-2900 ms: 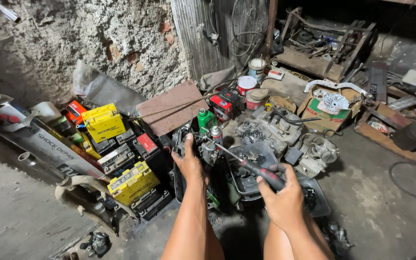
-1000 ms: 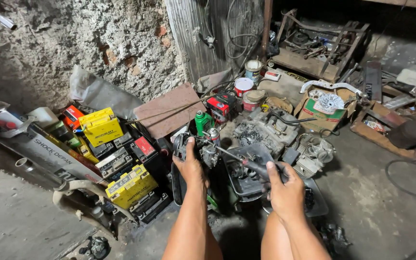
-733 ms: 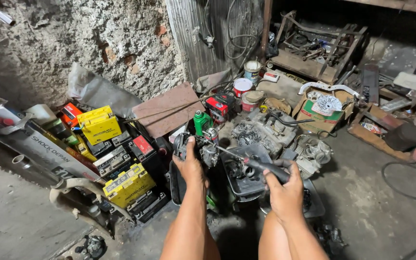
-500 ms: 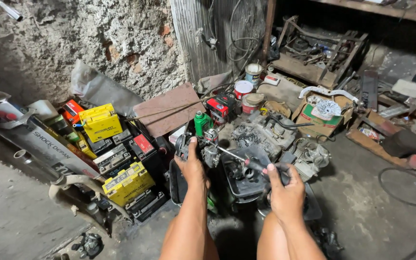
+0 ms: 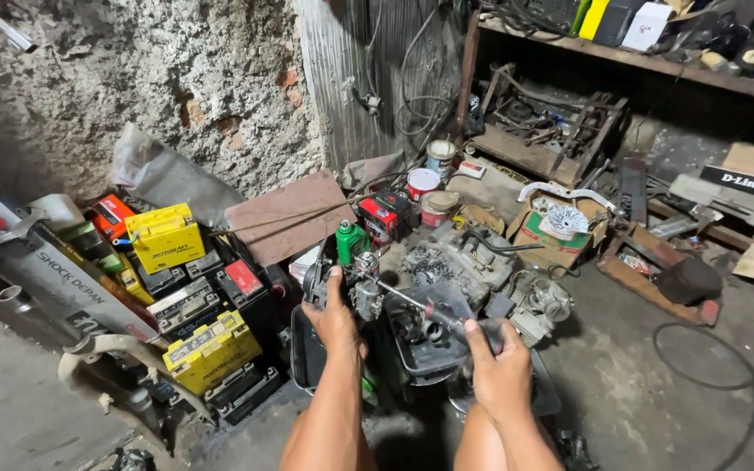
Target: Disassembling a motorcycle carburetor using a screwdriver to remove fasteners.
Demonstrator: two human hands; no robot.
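Slanted screwdriver (image 5: pixel 412 303), tip on grimy carburetor (image 5: pixel 361 292)

A cluttered repair workshop: greasy engine parts (image 5: pixel 455 262), stacked vehicle batteries (image 5: pixel 194 305), paint tins (image 5: pixel 422 183) and cables crowd the concrete floor (image 5: pixel 639 392) beneath a rough wall (image 5: pixel 133 87).

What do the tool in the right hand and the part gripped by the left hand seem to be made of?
The screwdriver in the right hand looks like a bare steel shaft, thin and glinting, on a dark red and black handle, probably plastic. The engine part gripped by the left hand looks like cast metal, likely aluminium: dull grey, rough and grimy.
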